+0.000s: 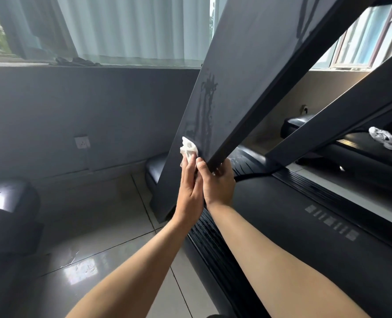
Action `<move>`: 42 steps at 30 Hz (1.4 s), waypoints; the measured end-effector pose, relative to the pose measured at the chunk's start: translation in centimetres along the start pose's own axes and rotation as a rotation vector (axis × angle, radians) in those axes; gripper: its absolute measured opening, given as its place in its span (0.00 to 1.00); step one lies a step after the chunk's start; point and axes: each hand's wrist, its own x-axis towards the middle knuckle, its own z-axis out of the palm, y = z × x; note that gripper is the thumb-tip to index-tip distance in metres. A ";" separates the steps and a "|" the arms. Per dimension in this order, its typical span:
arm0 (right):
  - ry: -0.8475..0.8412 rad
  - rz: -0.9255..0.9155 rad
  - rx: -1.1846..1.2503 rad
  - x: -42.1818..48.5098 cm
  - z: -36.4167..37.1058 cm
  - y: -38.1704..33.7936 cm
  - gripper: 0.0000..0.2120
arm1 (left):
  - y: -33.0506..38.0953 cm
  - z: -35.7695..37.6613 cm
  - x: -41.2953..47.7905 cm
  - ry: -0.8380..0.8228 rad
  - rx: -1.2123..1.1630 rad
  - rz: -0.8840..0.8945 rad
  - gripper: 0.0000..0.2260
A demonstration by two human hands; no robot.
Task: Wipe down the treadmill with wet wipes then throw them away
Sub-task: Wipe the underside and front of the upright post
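Note:
The dark treadmill fills the right half of the view; its wide left upright slopes up from the base and bears wet streaks. My left hand presses a crumpled white wet wipe flat against the outer face of this upright, low down, fingers straight. My right hand grips the inner edge of the same upright, thumb on the front and fingers curled behind. The black running belt lies below my right forearm.
A second treadmill stands to the right with someone's white shoe on its belt. Another dark machine base sits at the left on the glossy tiled floor. A grey wall with a socket and curtained windows lie ahead.

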 end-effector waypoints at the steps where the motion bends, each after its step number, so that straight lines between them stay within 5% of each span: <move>1: 0.001 0.004 0.017 0.0 0.1 -0.1 0.11 | 0.2 -0.2 -0.2 0.028 -0.038 -0.009 0.18; 12: -0.150 0.008 0.060 0.6 -1.1 -0.5 0.14 | 0.8 -0.3 6.3 0.264 -0.019 -0.122 0.04; 17: -0.080 -0.065 0.170 1.2 -0.2 -2.4 0.16 | 3.0 -0.8 9.7 0.191 -0.078 -0.214 0.15; 21: -0.025 -0.039 0.163 1.0 0.3 -2.3 0.15 | 2.3 -0.9 8.1 0.054 0.116 -0.130 0.25; 30: -0.081 0.010 0.250 0.7 -0.4 -3.0 0.13 | -0.1 1.0 0.2 -0.047 0.183 -0.024 0.26; 36: -0.112 -0.024 0.202 0.6 -0.6 -3.6 0.22 | 2.8 0.2 1.8 -0.123 0.094 -0.016 0.25; 42: -0.029 -0.127 0.233 1.5 -0.8 -5.4 0.18 | 4.6 -0.4 7.8 -0.067 0.125 -0.020 0.25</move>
